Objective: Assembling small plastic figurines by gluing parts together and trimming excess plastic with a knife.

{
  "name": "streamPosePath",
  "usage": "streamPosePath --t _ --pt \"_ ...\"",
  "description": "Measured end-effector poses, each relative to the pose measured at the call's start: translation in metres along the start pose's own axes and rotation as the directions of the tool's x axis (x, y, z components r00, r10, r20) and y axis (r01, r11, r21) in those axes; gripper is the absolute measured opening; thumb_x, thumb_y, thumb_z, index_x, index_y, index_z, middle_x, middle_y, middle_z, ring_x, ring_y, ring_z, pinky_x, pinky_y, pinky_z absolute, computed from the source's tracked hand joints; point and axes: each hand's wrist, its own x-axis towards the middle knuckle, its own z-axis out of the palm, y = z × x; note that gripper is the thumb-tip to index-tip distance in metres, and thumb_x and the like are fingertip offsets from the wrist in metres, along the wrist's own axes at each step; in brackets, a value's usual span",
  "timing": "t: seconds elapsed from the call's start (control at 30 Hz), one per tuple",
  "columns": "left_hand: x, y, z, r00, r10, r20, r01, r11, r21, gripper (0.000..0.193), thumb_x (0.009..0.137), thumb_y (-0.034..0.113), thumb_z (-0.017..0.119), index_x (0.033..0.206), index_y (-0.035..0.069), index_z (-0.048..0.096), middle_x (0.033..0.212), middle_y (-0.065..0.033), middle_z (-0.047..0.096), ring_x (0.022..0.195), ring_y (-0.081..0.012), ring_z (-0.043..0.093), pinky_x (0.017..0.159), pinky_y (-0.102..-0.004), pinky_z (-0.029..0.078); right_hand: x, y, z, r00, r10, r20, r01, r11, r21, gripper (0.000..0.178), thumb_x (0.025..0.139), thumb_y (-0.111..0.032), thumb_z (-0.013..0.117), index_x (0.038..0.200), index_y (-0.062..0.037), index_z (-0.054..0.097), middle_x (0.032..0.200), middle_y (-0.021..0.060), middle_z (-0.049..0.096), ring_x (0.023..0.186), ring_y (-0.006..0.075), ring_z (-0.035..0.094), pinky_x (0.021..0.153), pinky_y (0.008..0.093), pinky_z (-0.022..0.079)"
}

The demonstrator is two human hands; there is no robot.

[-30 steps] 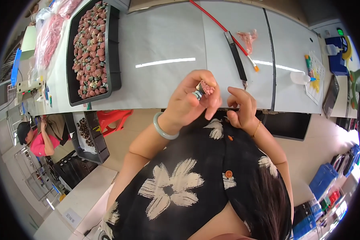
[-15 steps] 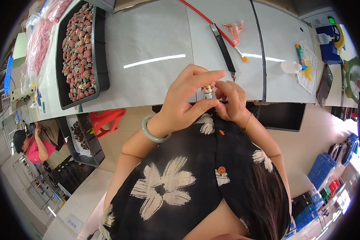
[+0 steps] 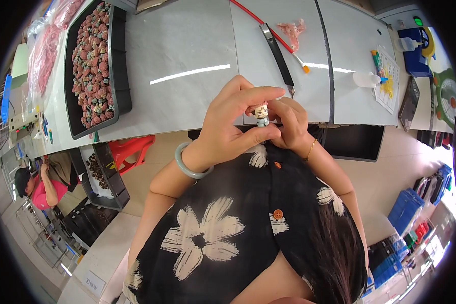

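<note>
Between my two hands, just above the table's near edge, is a small toy figurine (image 3: 261,115) with a pale face, pinkish top and blue-grey body. My left hand (image 3: 225,121) curves round its left side, with the forefinger stretched over the top and the thumb below; its other fingertips reach in behind. My right hand (image 3: 293,120) is closed, its curled fingers pinching the figurine from the right. These fingers partly hide the figurine's right side and back. Beyond my hands lies a black-handled blade tool (image 3: 277,55), crossing a red-handled brush (image 3: 289,46).
A black bin (image 3: 119,66) of small pinkish figurines stands at the left. A pink scrap (image 3: 293,33), a white bottle (image 3: 366,80) and a paper sheet (image 3: 390,93) lie to the right. Below the edge sits a black tray (image 3: 352,143). Another person (image 3: 43,190) works at far left.
The figurine has turned and tilted between my fingers, showing more of its face and body. My left fingertips now show beside it. The whole view has shifted slightly.
</note>
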Motion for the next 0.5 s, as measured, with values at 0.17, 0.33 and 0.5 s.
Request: streamPosePath --t 0.17,0.33,0.5 --pt "0.002 -0.002 0.005 0.999 -0.044 -0.005 0.044 0.999 0.009 0.051 0.065 0.029 0.075 0.103 -0.001 0.057 0.083 -0.004 0.047 0.073 -0.0117 0.043 0.065 -0.0223 0.035 0.004 -0.002 -0.006 1.0 0.008 0.028 -0.006 0.999 -0.04 0.032 0.068 -0.014 0.064 0.097 -0.0028 0.055 0.062 0.0047 0.049 0.052 0.0202 0.047 0.048 0.0307 0.038" --pt "0.001 -0.016 0.012 0.999 -0.044 0.016 0.039 0.972 0.233 0.047 0.068 0.033 0.071 0.101 0.003 0.057 0.077 -0.0049 0.05 0.07 -0.0159 0.045 0.065 -0.025 0.037 -0.003 -0.002 -0.021 0.997 -0.012 -0.08 0.002 0.993 -0.116 0.024 0.064 -0.005 0.063 0.086 -0.0045 0.055 0.06 0.0031 0.049 0.054 0.0215 0.049 0.05 0.0296 0.038" --pt "-0.011 -0.036 0.018 0.991 -0.133 -0.022 0.132 0.92 0.37 0.04 0.07 0.031 0.069 0.099 0.005 0.057 0.076 -0.0053 0.053 0.071 -0.0198 0.047 0.065 -0.0281 0.039 -0.034 0.031 -0.083 0.726 0.058 -0.685 -0.351 0.888 -0.297 0.052 0.073 -0.002 0.058 0.117 -0.002 0.03 0.103 0.0124 0.046 0.086 0.0161 0.045 0.069 0.0299 0.039"
